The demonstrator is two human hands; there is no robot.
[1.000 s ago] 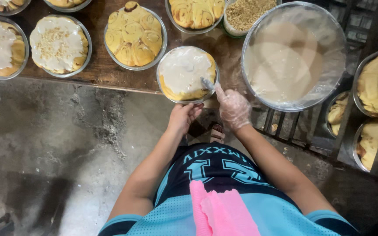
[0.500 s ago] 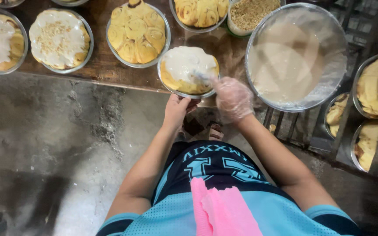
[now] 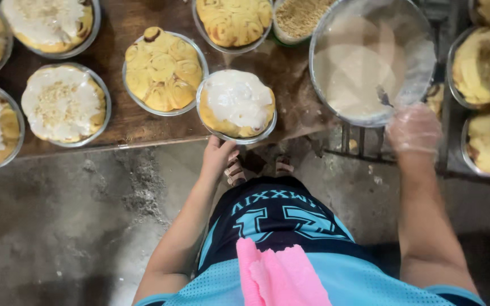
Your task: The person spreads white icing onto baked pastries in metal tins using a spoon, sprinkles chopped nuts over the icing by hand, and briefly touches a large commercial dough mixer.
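My left hand (image 3: 218,158) grips the near rim of a round foil pan of rolls (image 3: 236,105) covered with white icing, which juts over the edge of the wooden table (image 3: 120,124). My right hand (image 3: 414,129), in a clear plastic glove, holds a spoon (image 3: 384,96) whose tip dips into a large metal bowl of pale icing (image 3: 418,51) to the right of the pan.
A pan of bare rolls (image 3: 163,71) sits left of the iced one, another (image 3: 233,20) behind it beside a tub of crumbs (image 3: 301,17). Iced, crumb-topped pans (image 3: 63,105) fill the left. More pans (image 3: 477,62) rest on a metal rack at right. A pink cloth (image 3: 279,277) hangs at my waist.
My right hand has left the iced pan and moved right to the icing bowl with the spoon. My left hand keeps its hold on the pan's rim.
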